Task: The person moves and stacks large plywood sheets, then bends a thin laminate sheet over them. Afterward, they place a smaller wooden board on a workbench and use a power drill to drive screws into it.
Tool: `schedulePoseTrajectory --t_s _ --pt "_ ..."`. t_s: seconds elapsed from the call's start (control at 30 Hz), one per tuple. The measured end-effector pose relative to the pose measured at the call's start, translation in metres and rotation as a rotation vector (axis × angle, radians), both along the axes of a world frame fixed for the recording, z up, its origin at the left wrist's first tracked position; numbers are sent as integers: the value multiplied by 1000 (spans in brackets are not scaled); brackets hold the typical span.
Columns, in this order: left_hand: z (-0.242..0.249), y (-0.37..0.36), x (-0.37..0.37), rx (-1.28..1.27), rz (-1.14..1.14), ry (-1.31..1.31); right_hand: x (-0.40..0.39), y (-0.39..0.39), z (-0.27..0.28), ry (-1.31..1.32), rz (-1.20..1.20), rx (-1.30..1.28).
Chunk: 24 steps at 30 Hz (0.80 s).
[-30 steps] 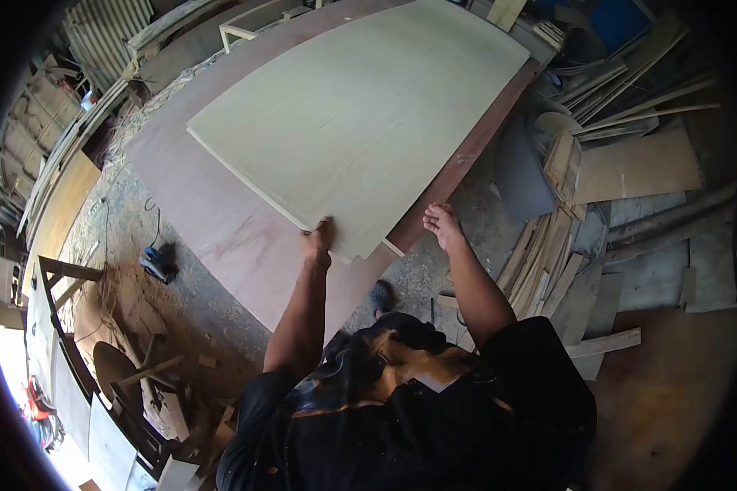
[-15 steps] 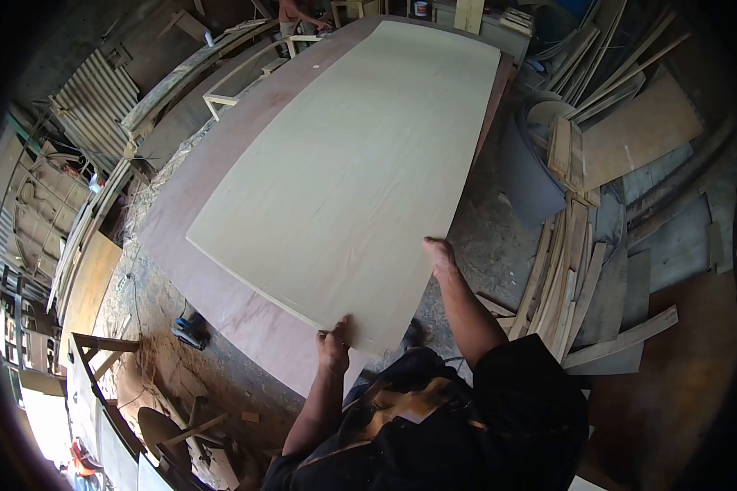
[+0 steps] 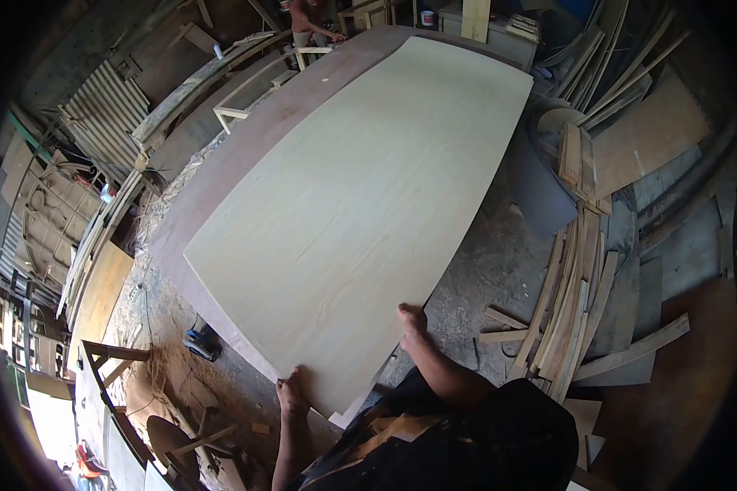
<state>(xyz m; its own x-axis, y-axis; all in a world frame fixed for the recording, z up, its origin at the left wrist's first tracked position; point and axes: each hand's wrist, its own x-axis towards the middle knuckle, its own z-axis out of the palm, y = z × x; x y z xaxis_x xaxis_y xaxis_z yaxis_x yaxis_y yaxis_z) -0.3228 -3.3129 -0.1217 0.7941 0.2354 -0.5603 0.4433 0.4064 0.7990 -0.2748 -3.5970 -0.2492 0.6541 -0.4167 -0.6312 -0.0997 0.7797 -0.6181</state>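
Observation:
A large pale plywood sheet (image 3: 344, 180) lies at a slant over a reddish-brown sheet (image 3: 213, 188), which shows along its left side and far edge. My left hand (image 3: 292, 394) grips the near edge of the pale sheet, close to its near corner, thumb on top. Further up the right edge, my right hand (image 3: 413, 323) holds the same sheet, thumb on the upper face. The fingers of both hands are hidden beneath the sheet.
Long wood strips (image 3: 569, 303) are piled on the right, beside a curved grey panel (image 3: 540, 184). A blue power tool (image 3: 201, 344) sits on the floor at left. Another person (image 3: 309, 20) stands beyond the sheets. A wooden frame (image 3: 115, 353) is at lower left.
The pale sheet has come nearer to me, and its far end has shifted right. Both my hands have moved down and left with it, still gripping.

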Motion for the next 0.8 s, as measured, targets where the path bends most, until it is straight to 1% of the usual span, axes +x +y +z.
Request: schedulePoseTrajectory --t_s 0.07,0.1,0.13,0.17,0.2,0.23,0.27,0.3,0.33,0.37,0.4,0.43,0.47,0.53,0.57,0.6,0.67,0.7,0.77,0.8 --pt "3 -10 14 -11 -6 -13 17 -12 -1 -92 42 37" --pt "-5 -14 26 -10 -10 -9 25 -20 -1 -42 32 66" --pt "-9 -19 36 -9 -12 -3 36 -29 11 -47 54 81" --pt "-3 -34 51 -28 18 9 51 -42 16 -84 113 147" --pt "-5 -45 66 -48 -1 -24 65 -56 21 -115 174 212" --pt "-5 -58 83 -72 -17 -57 83 -73 24 -153 192 173" --pt "8 -82 101 -77 14 -74 101 -92 28 -188 213 132" --pt "8 -101 117 -97 3 -105 114 -115 35 -267 232 90" --pt "13 -123 131 -53 -50 -189 125 -140 42 -343 251 47" --pt "-4 -132 146 -12 -185 -276 139 -166 35 -308 181 4" --pt "-15 -142 157 81 -331 -224 148 -192 24 -272 110 -40" --pt "-16 -159 161 30 -292 -181 146 -219 28 -166 91 -141" --pt "-19 -171 159 -23 -253 -137 141 -246 30 -62 71 -245" --pt "-31 -166 146 187 -224 -49 126 -293 -6 -111 -262 -552" --pt "-41 -157 136 275 -192 -24 112 -302 8 -92 -261 -549" --pt "-55 -143 124 305 -146 0 90 -312 25 -64 -256 -544" --pt "-69 -117 92 290 -92 69 58 -307 62 119 -245 -467" --pt "-71 -108 77 261 -75 81 50 -302 65 122 -198 -485" --pt "-78 -93 47 216 -36 100 41 -288 67 174 -190 -497" --pt "-77 -92 38 206 31 120 47 -274 73 168 -121 -510"
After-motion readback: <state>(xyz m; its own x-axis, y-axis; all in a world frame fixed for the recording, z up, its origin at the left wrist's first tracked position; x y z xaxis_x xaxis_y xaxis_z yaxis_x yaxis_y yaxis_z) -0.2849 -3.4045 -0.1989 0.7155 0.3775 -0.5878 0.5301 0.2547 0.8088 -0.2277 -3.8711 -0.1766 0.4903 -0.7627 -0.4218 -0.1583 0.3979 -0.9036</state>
